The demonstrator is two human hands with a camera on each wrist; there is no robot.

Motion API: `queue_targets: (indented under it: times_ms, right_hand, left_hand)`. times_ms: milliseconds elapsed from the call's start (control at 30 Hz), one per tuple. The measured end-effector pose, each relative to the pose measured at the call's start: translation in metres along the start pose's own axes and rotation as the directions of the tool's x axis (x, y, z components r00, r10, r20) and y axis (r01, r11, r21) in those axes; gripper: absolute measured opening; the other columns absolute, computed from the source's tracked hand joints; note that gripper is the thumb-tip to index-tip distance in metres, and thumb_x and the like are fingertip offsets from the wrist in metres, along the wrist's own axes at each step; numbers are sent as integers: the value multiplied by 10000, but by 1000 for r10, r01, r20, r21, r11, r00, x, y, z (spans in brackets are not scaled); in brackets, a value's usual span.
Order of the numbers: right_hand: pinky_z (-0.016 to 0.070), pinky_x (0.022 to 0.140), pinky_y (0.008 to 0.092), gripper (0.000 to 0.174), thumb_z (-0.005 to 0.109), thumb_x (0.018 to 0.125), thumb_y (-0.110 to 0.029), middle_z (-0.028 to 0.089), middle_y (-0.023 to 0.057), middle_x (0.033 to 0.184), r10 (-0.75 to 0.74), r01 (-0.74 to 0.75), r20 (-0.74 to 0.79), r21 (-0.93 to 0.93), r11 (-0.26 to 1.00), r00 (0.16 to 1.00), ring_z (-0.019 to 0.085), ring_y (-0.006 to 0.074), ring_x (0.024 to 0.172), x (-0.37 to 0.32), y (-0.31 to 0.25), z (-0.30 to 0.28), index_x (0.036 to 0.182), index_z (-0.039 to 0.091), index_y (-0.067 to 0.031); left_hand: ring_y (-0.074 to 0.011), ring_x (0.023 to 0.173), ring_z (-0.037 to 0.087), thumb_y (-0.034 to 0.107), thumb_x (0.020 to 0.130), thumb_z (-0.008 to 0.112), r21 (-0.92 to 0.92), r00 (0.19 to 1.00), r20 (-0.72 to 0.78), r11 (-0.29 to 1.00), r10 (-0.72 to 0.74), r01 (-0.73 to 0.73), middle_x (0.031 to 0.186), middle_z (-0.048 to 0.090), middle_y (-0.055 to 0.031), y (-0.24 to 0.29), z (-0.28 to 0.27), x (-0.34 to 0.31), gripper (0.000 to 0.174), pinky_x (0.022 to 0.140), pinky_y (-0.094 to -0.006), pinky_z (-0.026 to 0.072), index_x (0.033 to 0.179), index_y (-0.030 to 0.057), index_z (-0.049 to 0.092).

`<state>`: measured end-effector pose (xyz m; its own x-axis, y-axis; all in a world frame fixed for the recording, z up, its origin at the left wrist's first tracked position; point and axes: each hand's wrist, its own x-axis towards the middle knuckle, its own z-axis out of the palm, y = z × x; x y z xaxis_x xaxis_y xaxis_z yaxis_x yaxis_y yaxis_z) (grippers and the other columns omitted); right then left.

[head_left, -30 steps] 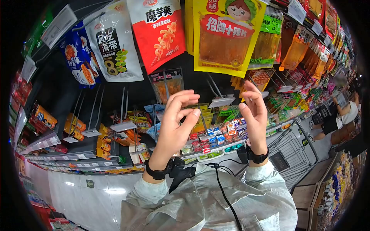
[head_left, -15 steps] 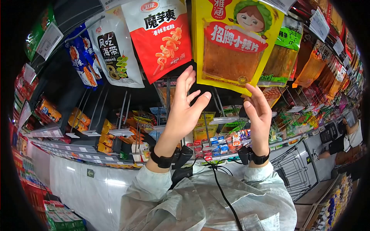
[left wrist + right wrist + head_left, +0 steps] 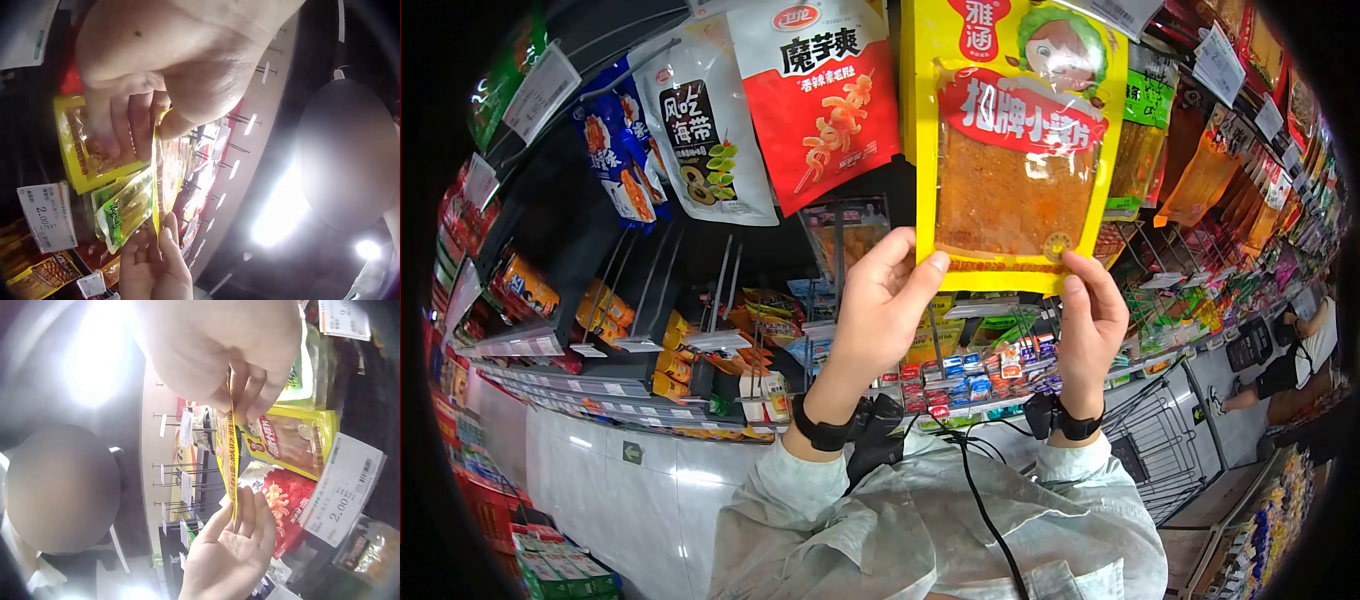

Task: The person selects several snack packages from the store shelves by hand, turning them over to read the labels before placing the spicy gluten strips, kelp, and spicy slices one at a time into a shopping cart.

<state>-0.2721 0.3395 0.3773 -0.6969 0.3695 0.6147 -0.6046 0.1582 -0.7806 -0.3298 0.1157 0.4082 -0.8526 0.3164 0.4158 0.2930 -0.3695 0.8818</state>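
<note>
A yellow snack packet [image 3: 1012, 190] with a clear window, showing flat reddish-brown spicy slices, hangs at upper centre in the head view. My left hand [image 3: 885, 308] pinches its lower left corner between thumb and fingers. At the lower right corner, my right hand [image 3: 1092, 325] pinches it the same way. Both wrist views show this packet nearly edge-on, stretched between the two hands. Another yellow packet [image 3: 315, 440] hangs behind it in the right wrist view. Left of my hold is a red and white packet [image 3: 825, 115].
A silver-white packet [image 3: 705, 130] and blue packets [image 3: 615, 160] hang farther left. Metal hooks with price tags [image 3: 1220, 62] jut out around. Boxes of small wrapped sweets [image 3: 960, 380] lie below. A shopping cart [image 3: 1160, 430] stands at right, with another person [image 3: 1305, 350] beyond.
Both hands have risen to the yellow packet and taken hold of its lower corners. Its bottom edge now sits lower and nearer, with the slices facing me more fully.
</note>
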Motion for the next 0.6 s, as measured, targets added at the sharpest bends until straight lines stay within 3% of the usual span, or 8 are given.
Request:
queue_targets:
  times_ms: [200,333,600]
  right_hand:
    - [458,913,249,228,623,979,3,642,68,1128,-85,88,-66,33,996,994,602,135,1037,-23,-22,2,1193,682,54]
    - [465,1004,283,270,623,984,-14,668,104,1234,-123,125,-103,13,992,987,617,162,1130,-36,-40,2,1240,668,56]
    - [486,1001,285,304,622,996,-41,691,116,1233,-104,108,-192,13,994,976,643,150,1118,-51,-90,23,1284,649,54]
  left_hand:
    - [-57,996,612,103,1051,566,-1,998,58,999,35,-35,1087,694,-58,32,6,-32,201,863,-235,484,1192,-39,586]
    - [-58,1000,616,102,1057,559,-38,993,94,997,68,-65,1094,701,-76,51,8,-45,221,865,-231,485,1213,-52,576]
    - [-80,978,653,132,1065,551,-60,980,147,990,132,-124,1087,716,-93,85,9,-55,271,835,-231,510,1240,-72,585]
